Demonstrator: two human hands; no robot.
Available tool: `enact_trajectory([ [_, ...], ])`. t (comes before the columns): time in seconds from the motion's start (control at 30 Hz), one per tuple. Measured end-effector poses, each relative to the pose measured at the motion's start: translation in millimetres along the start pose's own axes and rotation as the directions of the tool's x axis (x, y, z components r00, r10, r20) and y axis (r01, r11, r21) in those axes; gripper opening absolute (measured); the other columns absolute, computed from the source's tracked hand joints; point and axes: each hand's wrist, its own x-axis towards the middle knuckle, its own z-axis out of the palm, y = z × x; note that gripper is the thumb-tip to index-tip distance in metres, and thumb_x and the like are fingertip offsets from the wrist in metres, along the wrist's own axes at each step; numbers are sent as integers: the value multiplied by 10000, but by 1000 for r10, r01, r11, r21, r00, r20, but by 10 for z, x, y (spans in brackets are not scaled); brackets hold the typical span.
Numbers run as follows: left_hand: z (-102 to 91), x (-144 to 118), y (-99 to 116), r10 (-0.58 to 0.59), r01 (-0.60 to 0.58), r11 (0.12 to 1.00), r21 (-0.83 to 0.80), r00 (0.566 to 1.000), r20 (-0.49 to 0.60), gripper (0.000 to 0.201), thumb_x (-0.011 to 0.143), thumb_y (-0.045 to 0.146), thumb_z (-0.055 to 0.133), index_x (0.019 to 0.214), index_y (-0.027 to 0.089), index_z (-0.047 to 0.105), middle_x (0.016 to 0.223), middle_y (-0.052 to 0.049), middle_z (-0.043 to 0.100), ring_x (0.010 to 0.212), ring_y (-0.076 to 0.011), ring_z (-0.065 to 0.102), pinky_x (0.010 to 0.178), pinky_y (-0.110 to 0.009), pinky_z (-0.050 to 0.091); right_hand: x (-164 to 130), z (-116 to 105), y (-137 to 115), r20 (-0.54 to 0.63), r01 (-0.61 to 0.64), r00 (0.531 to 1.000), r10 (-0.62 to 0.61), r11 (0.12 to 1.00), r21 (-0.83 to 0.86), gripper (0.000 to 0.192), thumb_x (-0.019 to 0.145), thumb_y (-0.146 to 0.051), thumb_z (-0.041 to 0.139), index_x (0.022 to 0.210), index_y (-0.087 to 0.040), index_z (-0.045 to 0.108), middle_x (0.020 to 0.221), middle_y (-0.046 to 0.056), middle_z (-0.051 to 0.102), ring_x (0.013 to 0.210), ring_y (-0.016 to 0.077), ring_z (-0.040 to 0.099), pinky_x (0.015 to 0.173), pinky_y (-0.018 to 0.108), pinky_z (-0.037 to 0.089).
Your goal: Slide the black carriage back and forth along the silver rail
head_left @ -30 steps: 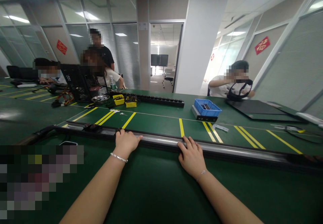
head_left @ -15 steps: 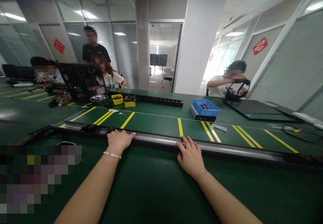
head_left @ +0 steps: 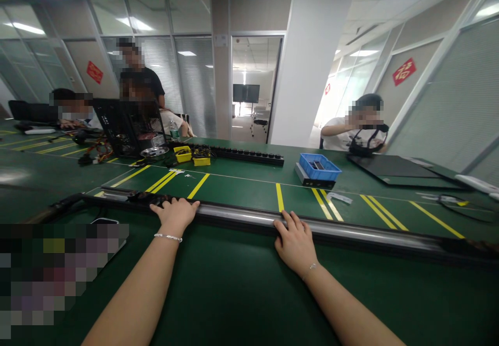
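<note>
just now the left hand (head_left: pixel 174 212) has been slid leftward along the metal rail (head_left: pixel 351 230), fingers draped loosely over it; the right hand (head_left: pixel 295 241) is kept flat, fingers apart, on the same rail. beyond it, a blue bin (head_left: pixel 319 165) and yellow trays (head_left: pixel 183 153) are set on the green table (head_left: pixel 234 283), well apart from both hands.

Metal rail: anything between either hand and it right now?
Nothing visible. The left hand and the right hand both lie directly on the metal rail, fingers draped over its top. The rail between the two hands is bare. The dark clamp sits just left of the left hand.
</note>
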Motion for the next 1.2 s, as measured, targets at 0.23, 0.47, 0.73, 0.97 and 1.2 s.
enact_trajectory([
  [0.23, 50, 130, -187, -76, 76, 995, -66, 997, -4, 713, 808, 608, 248, 1175, 100, 590, 1366, -195, 428, 1178, -447, 370, 935, -632, 247, -1, -10, -7, 17, -2, 1000, 2, 1000, -10, 391, 781, -244, 468, 1159, -293, 556, 1399, 63, 390, 1296, 269, 273, 999, 436, 209],
  [0.47, 61, 232, -349, -141, 139, 978, -154, 990, -5, 714, 802, 606, 245, 1135, 76, 587, 1206, -244, 541, 1157, -426, 400, 946, -615, 244, 0, 0, 0, 12, -1, 1000, 1, 1000, -6, 380, 785, -247, 465, 1150, -298, 559, 1399, 61, 390, 1297, 269, 273, 998, 434, 213],
  [0.73, 123, 246, -393, -179, 165, 959, -230, 983, -44, 697, 815, 594, 225, 1163, 94, 565, 1229, -249, 521, 1220, -426, 325, 976, -662, 142, 0, -4, 4, 4, 3, 1000, -3, 1000, 17, 374, 783, -237, 462, 1139, -292, 559, 1392, 69, 396, 1300, 270, 271, 998, 443, 216],
  [0.97, 171, 244, -428, -214, 173, 931, -321, 972, -97, 666, 831, 568, 229, 1167, 89, 548, 1251, -248, 503, 1246, -416, 293, 992, -650, 128, -3, -1, 9, 0, 3, 1000, -3, 1000, 6, 370, 784, -240, 463, 1137, -294, 560, 1395, 62, 393, 1299, 269, 269, 1000, 438, 212],
  [1.2, 256, 335, -467, -289, 221, 890, -400, 950, -120, 681, 815, 584, 286, 1231, 91, 504, 1303, -228, 460, 1273, -395, 269, 1014, -645, 122, -5, 12, 10, 5, 6, 1000, -6, 1000, 3, 386, 781, -250, 465, 1152, -299, 557, 1402, 64, 387, 1293, 279, 280, 992, 447, 216],
])
